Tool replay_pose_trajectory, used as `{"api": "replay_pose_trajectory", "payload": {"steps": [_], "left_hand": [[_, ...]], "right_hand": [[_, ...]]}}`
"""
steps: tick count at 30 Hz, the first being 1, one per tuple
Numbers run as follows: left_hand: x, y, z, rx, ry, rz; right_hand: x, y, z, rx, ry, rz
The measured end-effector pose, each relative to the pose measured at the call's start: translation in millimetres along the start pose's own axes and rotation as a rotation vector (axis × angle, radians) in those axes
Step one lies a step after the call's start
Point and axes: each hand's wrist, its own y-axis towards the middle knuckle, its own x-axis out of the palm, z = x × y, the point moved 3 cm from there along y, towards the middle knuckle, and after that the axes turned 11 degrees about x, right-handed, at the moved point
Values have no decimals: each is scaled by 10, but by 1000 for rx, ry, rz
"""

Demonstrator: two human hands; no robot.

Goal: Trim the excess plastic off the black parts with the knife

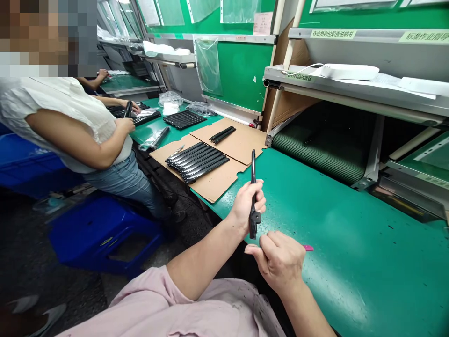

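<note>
My left hand (248,203) is closed around a long, glossy black plastic part (253,173). It stands nearly upright, with a small tab with a hole near its lower end. Just below that end is my right hand (280,257), its fingers curled and the thumb stretched to the left. A pink tip (308,248) sticks out behind this fist, seemingly the handle of a slim tool; the rest of it is mostly hidden by the fingers. Further off, a row of similar black parts (198,161) lies on flattened cardboard (213,189), with a few more black strips (222,135) behind.
The green tabletop (351,224) runs to my right, beside a conveyor belt (322,140) under a shelf (351,89). On the left a co-worker (87,126) holds a black part. A blue stool (98,229) stands on the floor. Plastic bags (170,99) lie at the back.
</note>
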Motion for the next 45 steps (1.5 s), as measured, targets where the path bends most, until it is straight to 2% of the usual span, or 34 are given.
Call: {"api": "replay_pose_trajectory", "payload": {"steps": [4,7,12,18,27,30,33,35,37,40,45], "left_hand": [[-21,24,66,16,-81,-36],[-17,-7,95,21,-43,-76],[4,-73,79,-14,-47,-133],[-16,-73,34,-102,-155,-120],[-1,-68,71,-33,-113,-63],[-2,-51,100,-13,-93,-45],[-21,-28,137,-23,-108,-20],[-36,-21,161,-22,-105,-14],[-49,-23,174,-12,-92,-14],[-68,-32,170,10,-66,-3],[-88,-22,180,77,10,3]], "right_hand": [[-20,14,21,130,165,-17],[-9,74,87,181,75,-60],[-8,163,136,97,-76,-124],[-31,137,59,46,-109,-56],[-18,88,45,91,-166,-4],[-9,33,-21,52,-107,-19],[-18,-44,-115,52,121,-96],[-32,-80,-124,163,348,-167],[-39,-98,-83,307,469,-222],[-56,-93,7,399,399,-234],[-89,-85,69,316,253,-153]]}}
